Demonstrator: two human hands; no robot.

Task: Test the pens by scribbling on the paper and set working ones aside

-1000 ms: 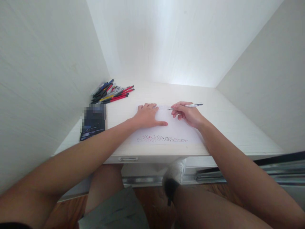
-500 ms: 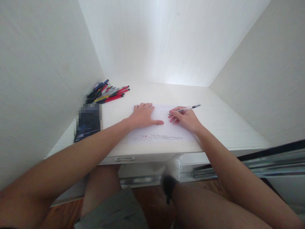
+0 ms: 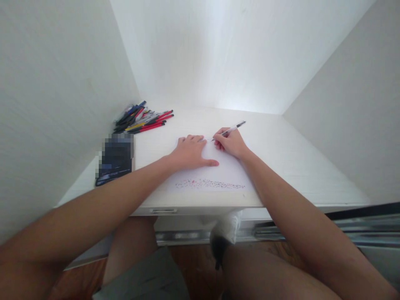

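Observation:
A sheet of white paper (image 3: 212, 173) lies on the white desk, with small dark and red marks along its near edge and faint writing by its far edge. My left hand (image 3: 190, 153) rests flat on the paper's left side, fingers spread and thumb stretched to the right. Between the fingers and thumb of my right hand (image 3: 231, 141) is a pen (image 3: 230, 129) with a clear barrel and a dark end. Its tip points down-left at the upper part of the sheet, close to my left fingertips; whether it touches is too small to tell.
A pile of pens (image 3: 143, 118), black, red, yellow and blue, lies at the back left. A dark phone (image 3: 117, 160), partly pixelated, is left of my forearm. White panels enclose the desk (image 3: 293, 166) on the left, back and right. Below its front edge is a drawer handle (image 3: 163, 211).
My right hand has moved left and away from me with the pen, from the sheet's middle right to its upper part near my left fingers. My left hand stays on the paper.

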